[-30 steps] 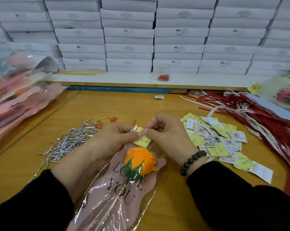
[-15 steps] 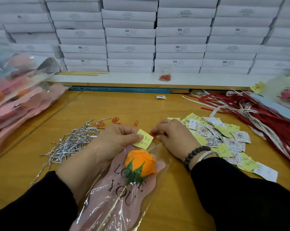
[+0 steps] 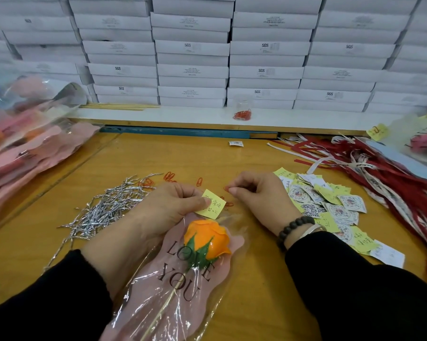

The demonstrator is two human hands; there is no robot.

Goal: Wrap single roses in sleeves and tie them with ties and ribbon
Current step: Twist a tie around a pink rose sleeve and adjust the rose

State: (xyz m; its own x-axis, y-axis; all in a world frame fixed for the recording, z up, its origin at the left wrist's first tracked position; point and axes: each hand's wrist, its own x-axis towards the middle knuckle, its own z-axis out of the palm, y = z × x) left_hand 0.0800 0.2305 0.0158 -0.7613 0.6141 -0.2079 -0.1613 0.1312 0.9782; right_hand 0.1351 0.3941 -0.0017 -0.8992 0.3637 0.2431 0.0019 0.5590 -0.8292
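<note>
The orange rose already lies in its sleeve, under the left hand, which pinches a yellow note at the sleeve's top. The right hand pinches a red clip just beside it. Clipping, tying and ribbon seem left.

Behind the wooden table: stacked white boxes, a clear cup of red clips, thin wooden sticks on the ledge.

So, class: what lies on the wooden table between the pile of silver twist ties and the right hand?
In the head view: the left hand pinching a yellow paper note, plus scattered red paper clips.
</note>
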